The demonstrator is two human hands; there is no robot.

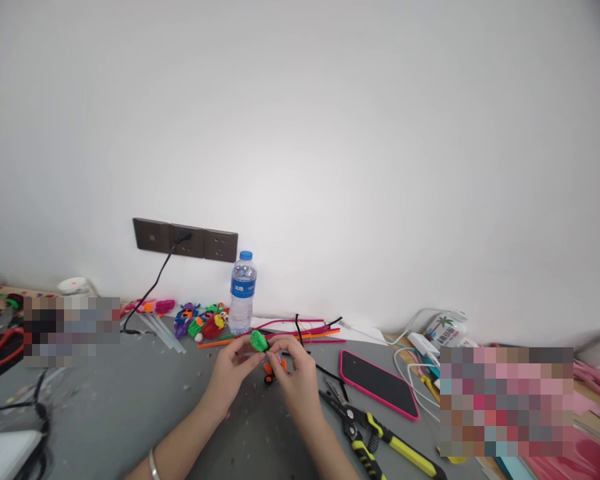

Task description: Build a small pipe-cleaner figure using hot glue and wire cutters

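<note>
The green piece (pixel 259 341) looks fuzzy, the bottle (pixel 243 293) glossy plastic.

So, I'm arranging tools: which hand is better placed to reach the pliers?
Probably the right hand: the pliers lie on its side, near its forearm. The left hand is farther off. Both are at the green piece.

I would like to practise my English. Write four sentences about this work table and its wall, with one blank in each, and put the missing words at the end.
1. The left hand and the right hand hold a fuzzy piece coloured ____.
2. Of the three wall socket panels, the black power cord is plugged into the ____ one.
3. The water bottle has a cap coloured ____.
4. The smartphone is framed in bright ____.

Missing words: green; middle; blue; pink.
</note>
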